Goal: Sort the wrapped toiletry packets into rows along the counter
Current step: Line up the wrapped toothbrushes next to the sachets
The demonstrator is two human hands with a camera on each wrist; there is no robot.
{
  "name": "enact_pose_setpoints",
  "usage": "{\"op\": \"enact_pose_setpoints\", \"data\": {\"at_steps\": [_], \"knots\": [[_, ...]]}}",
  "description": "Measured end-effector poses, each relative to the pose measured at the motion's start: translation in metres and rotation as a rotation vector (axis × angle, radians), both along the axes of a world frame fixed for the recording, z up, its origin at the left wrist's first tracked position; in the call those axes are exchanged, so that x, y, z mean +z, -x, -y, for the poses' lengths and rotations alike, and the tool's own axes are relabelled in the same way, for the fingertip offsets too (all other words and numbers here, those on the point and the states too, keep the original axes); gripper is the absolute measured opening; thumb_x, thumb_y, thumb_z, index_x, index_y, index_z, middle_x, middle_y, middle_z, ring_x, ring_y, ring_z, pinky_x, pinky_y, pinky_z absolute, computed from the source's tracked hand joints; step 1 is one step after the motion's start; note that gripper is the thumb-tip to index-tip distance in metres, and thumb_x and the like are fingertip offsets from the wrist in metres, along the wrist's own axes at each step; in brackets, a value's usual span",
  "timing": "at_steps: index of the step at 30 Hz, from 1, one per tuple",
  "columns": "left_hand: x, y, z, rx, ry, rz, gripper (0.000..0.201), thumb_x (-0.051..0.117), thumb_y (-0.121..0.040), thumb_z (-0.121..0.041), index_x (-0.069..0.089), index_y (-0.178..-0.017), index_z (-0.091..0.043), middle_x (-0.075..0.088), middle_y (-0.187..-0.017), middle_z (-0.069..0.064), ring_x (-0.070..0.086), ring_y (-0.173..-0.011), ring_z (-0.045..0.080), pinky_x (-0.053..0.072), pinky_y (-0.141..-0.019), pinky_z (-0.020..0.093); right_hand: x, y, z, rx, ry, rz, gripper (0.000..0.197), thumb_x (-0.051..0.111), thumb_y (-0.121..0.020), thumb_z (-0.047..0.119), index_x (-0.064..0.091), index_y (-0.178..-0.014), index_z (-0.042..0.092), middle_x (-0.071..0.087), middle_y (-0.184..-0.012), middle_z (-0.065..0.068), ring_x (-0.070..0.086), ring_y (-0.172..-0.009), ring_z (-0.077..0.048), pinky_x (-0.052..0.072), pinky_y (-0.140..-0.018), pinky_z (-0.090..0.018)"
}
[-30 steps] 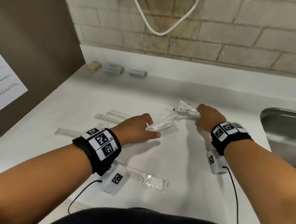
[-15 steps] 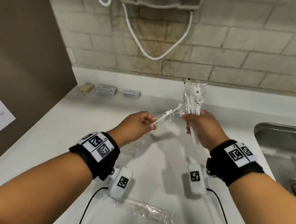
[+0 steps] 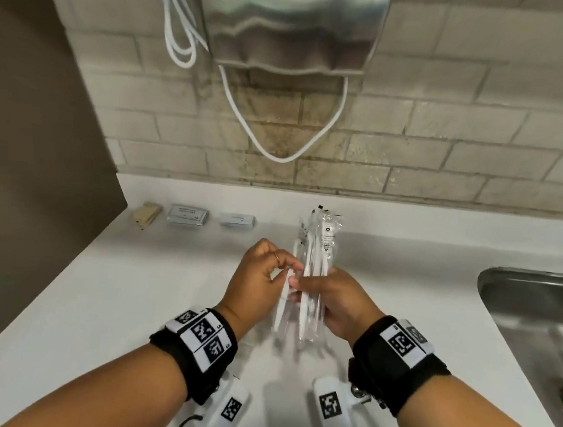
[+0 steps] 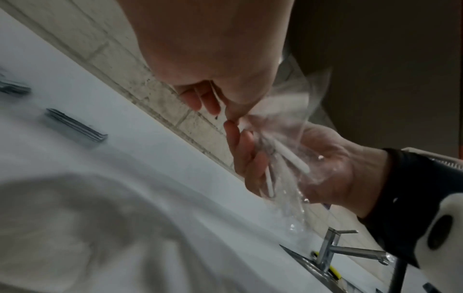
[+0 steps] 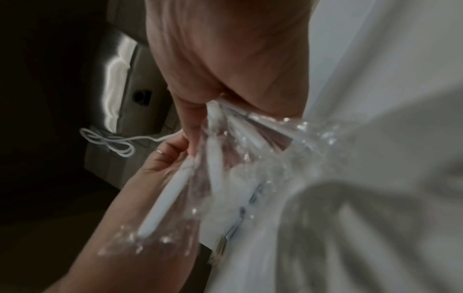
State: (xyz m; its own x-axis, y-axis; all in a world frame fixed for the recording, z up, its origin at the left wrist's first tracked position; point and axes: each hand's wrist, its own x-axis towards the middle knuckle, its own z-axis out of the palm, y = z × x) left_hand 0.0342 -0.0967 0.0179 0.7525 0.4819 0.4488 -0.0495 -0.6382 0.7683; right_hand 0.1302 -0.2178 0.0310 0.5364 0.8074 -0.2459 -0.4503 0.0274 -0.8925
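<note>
Above the white counter (image 3: pixel 120 301), my right hand (image 3: pixel 304 286) grips an upright bundle of clear-wrapped white toothbrush packets (image 3: pixel 321 248). My left hand (image 3: pixel 283 270) pinches one more wrapped toothbrush packet (image 3: pixel 283 304), held upright against the bundle's left side. The left wrist view shows my left hand's fingers (image 4: pixel 208 103) pinched on crinkled wrap beside my right hand (image 4: pixel 320 164), with white handles (image 4: pixel 290 156) inside. In the right wrist view, the packet in my left hand (image 5: pixel 170 190) hangs next to the bundle (image 5: pixel 215 158).
Along the back of the counter lie a tan packet (image 3: pixel 147 215) and two grey packets (image 3: pixel 187 215) (image 3: pixel 238 221). A steel sink (image 3: pixel 537 324) with a faucet (image 4: pixel 333 249) lies to the right. A hand dryer (image 3: pixel 292 18) with a white cable (image 3: pixel 279 151) hangs on the tiled wall.
Both hands have lifted off the counter and come together. My left hand has swung its packet upright against the bundle. The comb packet near the front edge has left the view.
</note>
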Motion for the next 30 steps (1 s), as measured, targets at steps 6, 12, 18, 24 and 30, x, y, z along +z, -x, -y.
{"op": "enact_pose_setpoints", "data": {"at_steps": [6, 12, 18, 24, 30], "knots": [[-0.007, -0.025, -0.034, -0.005, 0.549, -0.264, 0.036, 0.04, -0.093, -0.001, 0.069, -0.105, -0.019, 0.067, -0.106, 0.001, 0.071, -0.081, 0.01, 0.055, -0.071, 0.023, -0.013, -0.033, -0.045, -0.04, 0.238, 0.151, 0.025, 0.066, -0.075, -0.01, 0.065, -0.099, -0.011, 0.068, -0.076, -0.021, 0.066, -0.065, -0.029, 0.057, -0.06, -0.035], [-0.006, -0.063, -0.095, 0.072, 0.085, -0.67, 0.019, 0.046, -0.083, -0.007, 0.065, -0.082, -0.009, 0.068, -0.096, 0.015, 0.066, -0.094, 0.031, 0.055, -0.08, 0.035, -0.029, -0.076, -0.087, 0.047, 0.787, 0.562, 0.017, 0.067, -0.075, 0.013, 0.062, -0.072, -0.003, 0.057, -0.037, -0.011, 0.055, -0.035, -0.022, 0.042, -0.047, -0.025], [-0.008, -0.088, -0.118, 0.011, -0.043, -0.727, 0.048, 0.041, -0.093, -0.016, 0.045, -0.14, -0.024, 0.055, -0.136, 0.002, 0.054, -0.122, 0.021, 0.043, -0.095, 0.026, -0.025, -0.117, -0.092, -0.168, 1.151, 0.805, 0.077, 0.072, -0.077, 0.043, 0.038, -0.136, 0.007, 0.049, -0.13, -0.016, 0.052, -0.118, -0.033, 0.045, -0.095, -0.038], [-0.027, -0.085, -0.146, 0.062, -0.055, -0.84, 0.046, 0.049, -0.091, -0.024, 0.047, -0.136, -0.026, 0.05, -0.138, 0.002, 0.051, -0.123, 0.02, 0.041, -0.098, 0.028, -0.009, -0.119, -0.089, -0.074, 0.976, 1.238, 0.028, 0.053, -0.092, 0.026, 0.06, -0.117, 0.016, 0.06, -0.121, -0.007, 0.055, -0.113, -0.027, 0.042, -0.091, -0.029], [-0.045, -0.083, -0.139, -0.133, -0.299, -0.987, 0.075, 0.052, -0.083, -0.061, 0.022, -0.148, -0.041, 0.024, -0.156, -0.002, 0.032, -0.136, 0.034, 0.034, -0.108, 0.048, -0.031, -0.077, -0.128, 0.584, 0.852, 1.507, 0.036, 0.044, -0.095, 0.015, 0.061, -0.127, 0.016, 0.058, -0.134, -0.004, 0.051, -0.125, -0.023, 0.037, -0.108, -0.034]]}}
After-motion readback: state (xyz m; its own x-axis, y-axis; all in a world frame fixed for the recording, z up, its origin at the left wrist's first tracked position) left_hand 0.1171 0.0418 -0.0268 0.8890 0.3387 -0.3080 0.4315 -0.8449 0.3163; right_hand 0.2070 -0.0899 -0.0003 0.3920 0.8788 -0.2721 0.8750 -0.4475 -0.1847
